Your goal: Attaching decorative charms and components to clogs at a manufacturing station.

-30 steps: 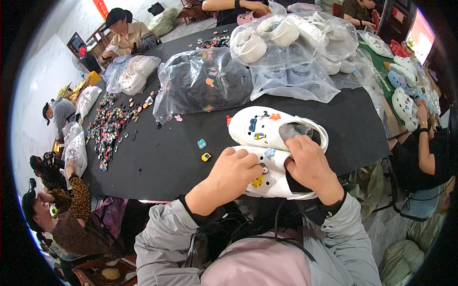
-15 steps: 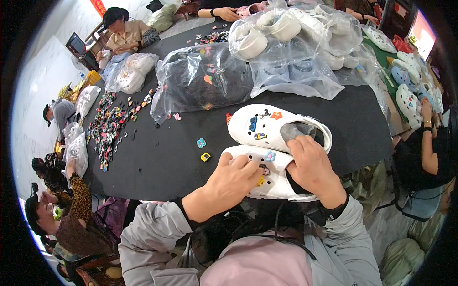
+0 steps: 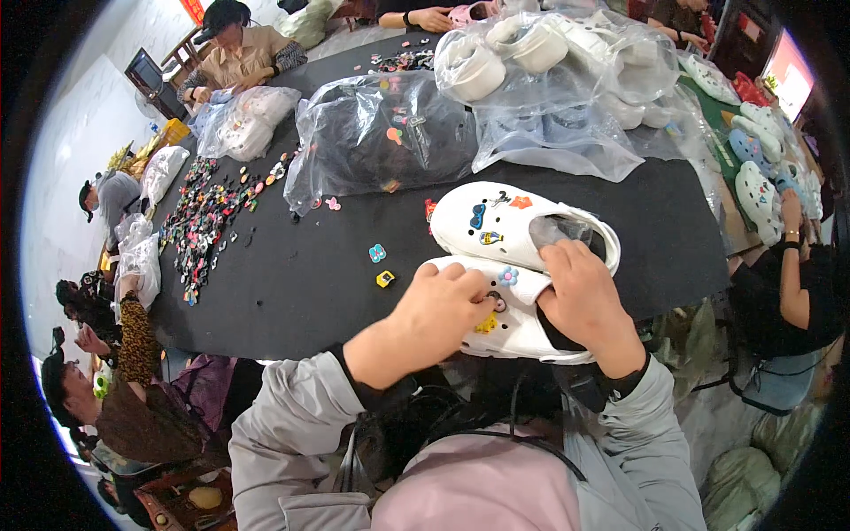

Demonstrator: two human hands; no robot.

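Two white clogs lie side by side on the black table. The far clog (image 3: 474, 202) carries several charms, and clear plastic film shows in its opening. My right hand (image 3: 591, 305) grips the near clog (image 3: 522, 341), its fingers reaching into the foot opening. Curled over the same clog's toe, my left hand (image 3: 425, 320) has its fingertips at a small brown-and-pink charm (image 3: 498, 303); the fingertips are partly hidden. Beside that charm are a yellow charm (image 3: 485, 324) and a blue flower charm (image 3: 507, 276). A teal butterfly-shaped charm (image 3: 378, 253) and a yellow-and-black charm (image 3: 385, 279) lie loose to the left.
A large pile of mixed charms (image 3: 208, 217) spreads over the table's left. A clear plastic bag (image 3: 381, 137) lies beyond the clogs, and bagged white clogs (image 3: 540, 53) are heaped at the far right. Other people work around the table; one hand (image 3: 791, 212) touches clogs at right.
The view has shifted slightly. My left hand's fingers have curled tighter at the near clog's toe, uncovering more of the brown-and-pink charm. My right hand keeps its grip.
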